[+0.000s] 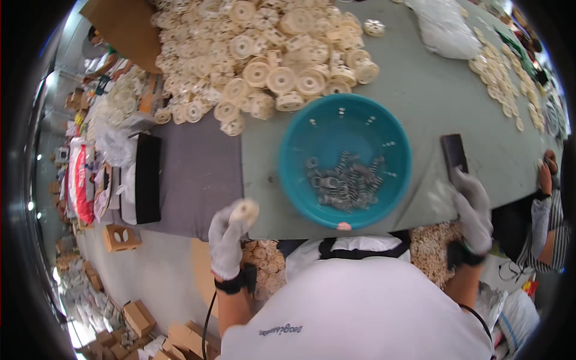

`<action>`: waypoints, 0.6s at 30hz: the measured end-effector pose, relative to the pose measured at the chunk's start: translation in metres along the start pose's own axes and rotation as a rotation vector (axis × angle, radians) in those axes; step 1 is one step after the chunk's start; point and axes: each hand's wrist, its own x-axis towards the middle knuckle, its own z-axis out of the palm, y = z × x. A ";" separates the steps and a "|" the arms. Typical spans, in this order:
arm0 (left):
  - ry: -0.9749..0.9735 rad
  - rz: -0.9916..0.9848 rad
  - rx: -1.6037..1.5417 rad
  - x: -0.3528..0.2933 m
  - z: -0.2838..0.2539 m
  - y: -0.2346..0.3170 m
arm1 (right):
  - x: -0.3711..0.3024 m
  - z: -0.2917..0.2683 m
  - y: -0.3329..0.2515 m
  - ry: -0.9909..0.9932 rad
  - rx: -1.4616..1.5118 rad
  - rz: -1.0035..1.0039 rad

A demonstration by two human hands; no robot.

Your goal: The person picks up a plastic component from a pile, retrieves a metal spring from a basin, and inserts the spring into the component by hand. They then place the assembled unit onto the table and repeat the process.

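Observation:
My left hand (227,237), in a pale grey glove, is closed round a small cream round plastic part (245,211) at the table's front edge. On the right, my gloved right hand (474,207) has its fingers at the lower end of a dark phone (454,153) and appears to grip it. Between the hands stands a teal plastic bowl (288,180), with metal springs (348,183) gathered in its lower part. Beyond it to the left rises a large heap of cream plastic wheel-like parts (258,60).
A black-sided box (148,180) stands on the dark cloth (204,162) at left. Clear plastic bags (444,30) and strung cream discs (498,81) lie at the far right. More small cream parts (433,252) are below the table edge. Another person's arm (543,198) is at far right.

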 end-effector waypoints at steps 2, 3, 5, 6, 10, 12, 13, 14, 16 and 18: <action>0.159 -0.125 0.041 -0.038 -0.070 -0.029 | -0.028 -0.055 0.014 0.022 -0.138 0.221; 0.172 -0.146 0.097 -0.056 -0.101 -0.045 | -0.044 -0.087 0.036 0.056 -0.247 0.341; 0.267 -0.458 0.199 -0.067 -0.108 -0.041 | -0.065 -0.116 0.064 0.036 -0.370 0.475; 0.224 -0.564 0.943 -0.069 -0.108 -0.045 | -0.067 -0.135 0.084 -0.093 -0.518 0.590; 0.222 -0.558 1.161 -0.011 -0.057 0.019 | -0.040 -0.156 0.135 -0.247 -0.982 0.474; 0.297 -0.134 0.796 0.033 -0.020 0.027 | -0.016 -0.158 0.151 -0.221 -1.316 0.215; 0.317 0.116 0.797 0.057 -0.016 0.014 | -0.004 -0.150 0.147 -0.236 -1.307 0.175; 0.301 0.277 0.923 0.077 -0.006 0.014 | 0.003 -0.135 0.135 -0.127 -1.311 -0.008; 0.302 0.479 1.063 0.128 0.018 0.017 | 0.022 -0.087 0.097 0.055 -1.261 -0.168; 0.294 0.533 1.062 0.179 0.033 0.007 | 0.036 -0.033 0.040 0.062 -0.994 0.005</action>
